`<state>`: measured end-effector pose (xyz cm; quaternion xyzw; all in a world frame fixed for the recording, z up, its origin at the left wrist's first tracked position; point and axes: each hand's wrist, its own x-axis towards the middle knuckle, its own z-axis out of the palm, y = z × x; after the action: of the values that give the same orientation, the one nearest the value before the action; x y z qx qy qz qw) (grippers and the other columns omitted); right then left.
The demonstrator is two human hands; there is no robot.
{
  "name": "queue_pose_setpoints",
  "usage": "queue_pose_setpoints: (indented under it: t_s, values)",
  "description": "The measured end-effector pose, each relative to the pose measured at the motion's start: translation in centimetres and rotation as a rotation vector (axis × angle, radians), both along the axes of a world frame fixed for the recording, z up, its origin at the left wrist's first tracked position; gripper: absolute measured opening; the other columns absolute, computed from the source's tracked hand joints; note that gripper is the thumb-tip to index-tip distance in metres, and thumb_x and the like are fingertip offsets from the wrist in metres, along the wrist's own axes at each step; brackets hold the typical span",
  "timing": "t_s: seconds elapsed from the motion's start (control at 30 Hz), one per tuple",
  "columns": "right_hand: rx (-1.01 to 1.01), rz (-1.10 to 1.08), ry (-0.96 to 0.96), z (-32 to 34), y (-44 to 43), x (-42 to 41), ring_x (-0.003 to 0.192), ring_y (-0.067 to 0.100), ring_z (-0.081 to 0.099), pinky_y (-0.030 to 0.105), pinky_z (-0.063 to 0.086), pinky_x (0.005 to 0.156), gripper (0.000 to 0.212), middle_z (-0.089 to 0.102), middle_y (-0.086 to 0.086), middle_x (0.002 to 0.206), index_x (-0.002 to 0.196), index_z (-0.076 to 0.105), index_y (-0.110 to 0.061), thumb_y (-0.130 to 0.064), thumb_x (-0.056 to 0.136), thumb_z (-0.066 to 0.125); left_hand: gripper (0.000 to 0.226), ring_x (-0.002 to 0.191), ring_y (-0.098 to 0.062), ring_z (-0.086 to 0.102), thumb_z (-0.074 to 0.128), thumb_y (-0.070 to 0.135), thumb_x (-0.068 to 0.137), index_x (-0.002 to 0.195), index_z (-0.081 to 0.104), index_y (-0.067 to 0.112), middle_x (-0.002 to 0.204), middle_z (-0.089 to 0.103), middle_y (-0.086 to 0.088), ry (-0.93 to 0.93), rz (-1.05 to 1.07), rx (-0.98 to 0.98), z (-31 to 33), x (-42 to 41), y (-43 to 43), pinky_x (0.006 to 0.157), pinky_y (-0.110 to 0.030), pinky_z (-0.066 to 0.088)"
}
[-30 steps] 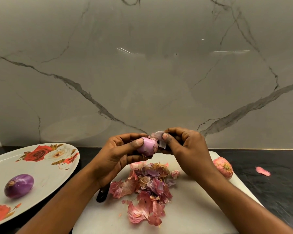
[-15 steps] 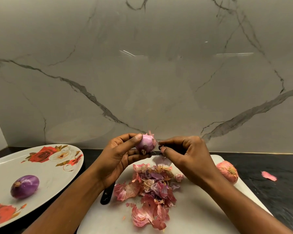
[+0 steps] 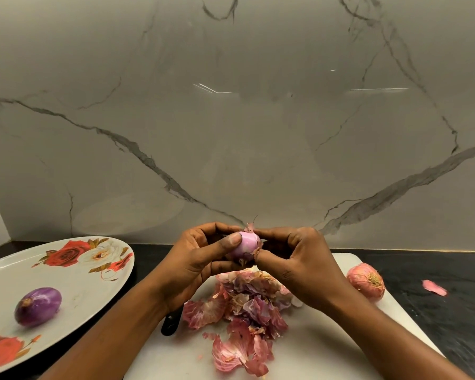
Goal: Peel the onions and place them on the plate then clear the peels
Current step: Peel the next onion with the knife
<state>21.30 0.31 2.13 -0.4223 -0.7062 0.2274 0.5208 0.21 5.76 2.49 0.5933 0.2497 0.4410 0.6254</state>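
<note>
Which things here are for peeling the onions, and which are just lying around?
For the job: half-peeled onion, held by left hand and right hand; unpeeled onion; peeled onion; flowered plate; peel pile; stray peel; cutting board.

Lying about: black handle; dark counter.

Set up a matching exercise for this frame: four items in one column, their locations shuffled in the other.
Items
1. purple onion
2. pale pink onion
3. unpeeled onion
4. stray peel

Locations
A. on the dark counter
B. on the flowered plate
C. held between the left hand and right hand
D. on the white board, at its right edge

Pairs: 1-B, 2-C, 3-D, 4-A
</note>
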Motion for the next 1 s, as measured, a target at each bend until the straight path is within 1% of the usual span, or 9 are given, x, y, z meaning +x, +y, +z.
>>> queue_pose_setpoints:
  t_s: [0.1, 0.2, 0.3, 0.43, 0.5, 0.57, 0.7, 0.83, 1.0]
  values:
    - [0.093, -0.113, -0.126, -0.3, -0.08, -0.09, 0.094, 0.004, 0.077, 0.027, 0.065, 0.08, 0.033, 0.08, -0.013, 0.106, 0.127, 0.076, -0.022, -0.017, 0.095, 0.073, 0.044, 0.108, -0.043, 0.074, 0.075, 0.013, 0.086, 0.124, 0.062, -0.007, 0.12, 0.073, -0.025, 0.017, -0.023, 0.011, -0.16, 0.01, -0.16, 0.081, -0.038, 0.066]
    - [0.135, -0.163, -0.15, -0.45, 0.16, 0.29, 0.084, 0.01, 0.077, 0.034, 0.066, 0.073, 0.029, 0.081, -0.011, 0.098, 0.122, 0.079, -0.019, -0.01, 0.096, 0.069, 0.043, 0.107, -0.046, 0.074, 0.077, 0.017, 0.086, 0.12, 0.064, -0.005, 0.119, 0.073, -0.025, 0.004, -0.035, 0.003, 0.04, -0.09, -0.36, 0.081, -0.039, 0.066]
    - [0.095, -0.133, -0.114, -0.27, 0.25, 0.34, 0.08, 0.013, 0.078, 0.037, 0.067, 0.072, 0.032, 0.082, -0.009, 0.094, 0.122, 0.078, -0.019, -0.006, 0.096, 0.067, 0.047, 0.108, -0.045, 0.073, 0.092, 0.027, 0.078, 0.113, 0.072, 0.003, 0.122, 0.072, -0.025, -0.017, -0.047, 0.006, 0.24, -0.11, -0.38, 0.08, -0.038, 0.066]
    - [-0.011, -0.068, 0.032, -0.13, 0.37, 0.28, 0.089, 0.017, 0.079, 0.038, 0.067, 0.079, 0.039, 0.082, -0.001, 0.101, 0.125, 0.078, -0.015, 0.004, 0.099, 0.055, 0.043, 0.099, -0.037, 0.076, 0.082, 0.021, 0.078, 0.115, 0.07, 0.001, 0.122, 0.072, -0.025, -0.07, -0.014, -0.042, 0.4, 0.0, -0.35, 0.074, -0.033, 0.066]
    - [-0.042, -0.024, 0.086, 0.02, 0.41, 0.27, 0.093, 0.019, 0.08, 0.039, 0.067, 0.082, 0.034, 0.082, 0.001, 0.104, 0.127, 0.076, -0.013, 0.0, 0.103, 0.056, 0.04, 0.099, -0.037, 0.076, 0.078, 0.018, 0.084, 0.119, 0.068, 0.0, 0.124, 0.071, -0.027, -0.09, -0.004, -0.058, 0.49, -0.01, -0.27, 0.074, -0.032, 0.066]
    - [-0.035, 0.007, 0.085, 0.11, 0.29, 0.17, 0.096, 0.017, 0.079, 0.037, 0.066, 0.082, 0.028, 0.082, -0.001, 0.107, 0.13, 0.075, -0.014, -0.014, 0.103, 0.067, 0.043, 0.1, -0.039, 0.075, 0.082, 0.017, 0.086, 0.122, 0.066, -0.001, 0.125, 0.07, -0.028, -0.095, 0.0, -0.06, 0.56, -0.1, -0.19, 0.076, -0.033, 0.066]
    - [-0.033, -0.009, 0.062, 0.14, 0.17, -0.02, 0.101, 0.009, 0.078, 0.03, 0.065, 0.087, 0.049, 0.081, -0.004, 0.113, 0.134, 0.071, -0.016, -0.024, 0.087, 0.083, 0.05, 0.103, -0.041, 0.075, 0.079, 0.021, 0.086, 0.127, 0.063, -0.003, 0.126, 0.07, -0.029, -0.121, -0.022, -0.06, 0.46, -0.27, -0.07, 0.085, -0.038, 0.066]
    - [-0.045, -0.054, 0.088, 0.3, 0.34, -0.05, 0.093, 0.01, 0.079, 0.033, 0.066, 0.084, 0.042, 0.082, -0.002, 0.101, 0.117, 0.073, -0.019, -0.033, 0.079, 0.083, 0.053, 0.105, -0.044, 0.074, 0.08, 0.021, 0.083, 0.127, 0.063, -0.003, 0.127, 0.07, -0.029, -0.138, -0.016, -0.067, 0.58, -0.3, -0.09, 0.083, -0.037, 0.066]
    - [-0.036, -0.065, 0.042, 0.17, 0.6, 0.01, 0.088, 0.011, 0.079, 0.031, 0.065, 0.082, 0.024, 0.08, -0.002, 0.093, 0.104, 0.074, -0.019, -0.029, 0.084, 0.082, 0.034, 0.108, -0.041, 0.074, 0.074, 0.011, 0.087, 0.119, 0.068, 0.001, 0.127, 0.07, -0.026, -0.145, 0.025, -0.064, 0.49, -0.23, -0.03, 0.078, -0.034, 0.066]
